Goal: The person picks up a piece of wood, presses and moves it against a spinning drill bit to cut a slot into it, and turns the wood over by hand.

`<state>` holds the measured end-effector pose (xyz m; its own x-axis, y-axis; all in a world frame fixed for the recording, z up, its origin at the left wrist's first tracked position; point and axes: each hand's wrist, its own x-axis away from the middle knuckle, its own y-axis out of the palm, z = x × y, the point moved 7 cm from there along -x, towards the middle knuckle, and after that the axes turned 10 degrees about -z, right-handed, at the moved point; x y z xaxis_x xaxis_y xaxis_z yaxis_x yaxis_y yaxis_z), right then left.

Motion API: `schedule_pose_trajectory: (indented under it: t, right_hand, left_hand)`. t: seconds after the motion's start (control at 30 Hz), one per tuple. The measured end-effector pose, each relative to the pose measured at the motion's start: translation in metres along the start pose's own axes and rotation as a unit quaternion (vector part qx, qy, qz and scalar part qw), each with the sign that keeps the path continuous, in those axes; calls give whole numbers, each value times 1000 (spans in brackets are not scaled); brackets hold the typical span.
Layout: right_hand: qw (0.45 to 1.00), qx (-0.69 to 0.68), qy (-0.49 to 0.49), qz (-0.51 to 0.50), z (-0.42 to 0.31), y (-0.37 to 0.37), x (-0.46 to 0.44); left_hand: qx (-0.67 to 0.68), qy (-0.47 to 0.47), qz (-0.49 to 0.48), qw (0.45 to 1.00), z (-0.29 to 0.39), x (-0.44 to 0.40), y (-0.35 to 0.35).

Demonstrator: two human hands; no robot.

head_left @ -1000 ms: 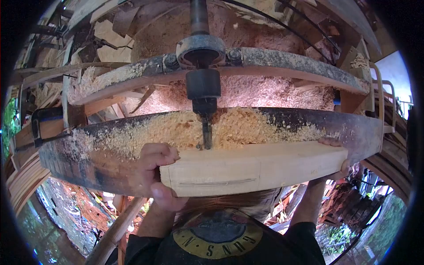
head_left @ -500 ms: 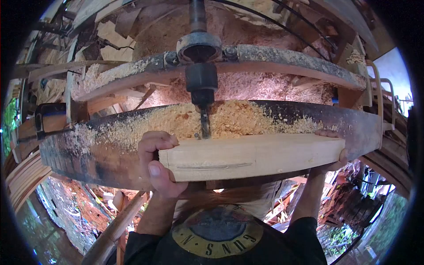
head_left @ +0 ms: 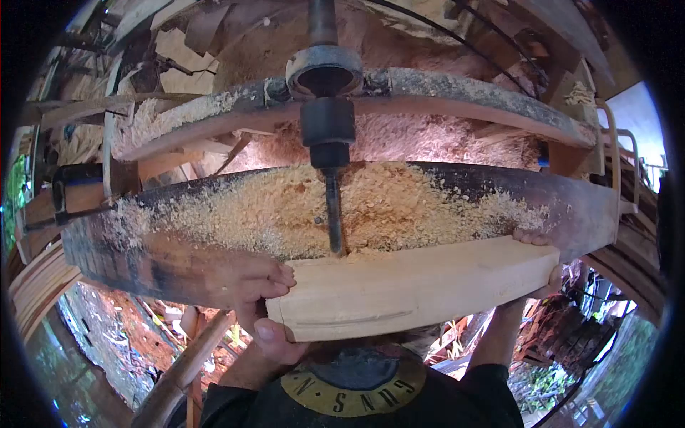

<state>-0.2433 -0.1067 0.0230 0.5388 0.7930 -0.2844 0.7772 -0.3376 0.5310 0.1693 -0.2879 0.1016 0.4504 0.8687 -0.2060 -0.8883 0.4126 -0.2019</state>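
Observation:
A pale wooden block (head_left: 414, 285) lies across the near side of the workbench, a dark pencil-like line along its near face. My left hand (head_left: 267, 299) is closed round its left end, fingers on the far side and thumb on the near side. At the other end, my right hand (head_left: 551, 284) grips the block, partly hidden behind it. A drill bit (head_left: 334, 210) points at the block's far edge, held in a black chuck (head_left: 328, 128). Whether the tip touches the wood I cannot tell.
Sawdust and chips (head_left: 399, 207) are heaped on the workbench (head_left: 171, 264) around the bit. A dust-covered wooden beam (head_left: 464, 96) crosses behind the chuck. A pole (head_left: 185, 367) slants below the bench at left. Cables run at upper right.
The block has moved toward my body, its left end more than its right, so it now sits at a slant. Both hands keep hold of it, and more of the bit shows.

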Motion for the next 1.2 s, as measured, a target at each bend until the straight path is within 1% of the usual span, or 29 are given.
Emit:
schedule_pose_trajectory:
  t: [0.03,0.13,0.23,0.33,0.43,0.53,0.73,0.83,0.93,1.13,1.2]
  right_hand:
    - [1000,1,0,-3,0,1,0]
    - [1000,10,2,-8,-3,2,0]
    - [1000,15,3,-12,-1,3,-1]
    - [1000,22,5,-14,-1,3,-3]
    - [1000,26,3,-13,0,2,-5]
    - [999,31,4,-13,0,1,-5]
    - [999,34,2,-12,-4,2,-3]
    - [999,34,3,-10,-4,2,-4]
    - [999,36,4,-9,-4,0,-4]
    - [999,34,4,-10,-6,0,-5]
    - [999,31,5,-11,-5,0,-6]
  left_hand:
    - [-13,5,4,1000,0,-1,2]
    - [18,111,39,993,0,-8,3]
    - [6,119,90,989,-1,-2,-2]
    - [58,115,89,988,-4,-5,2]
    - [48,115,107,986,-7,-7,2]
    - [20,102,147,984,-2,-14,6]
    - [21,82,159,984,-1,-17,9]
    - [20,88,174,981,-2,-18,11]
    - [13,101,178,979,-1,-21,12]
    - [17,120,140,983,-5,-20,10]
    - [19,125,93,988,-5,-22,6]
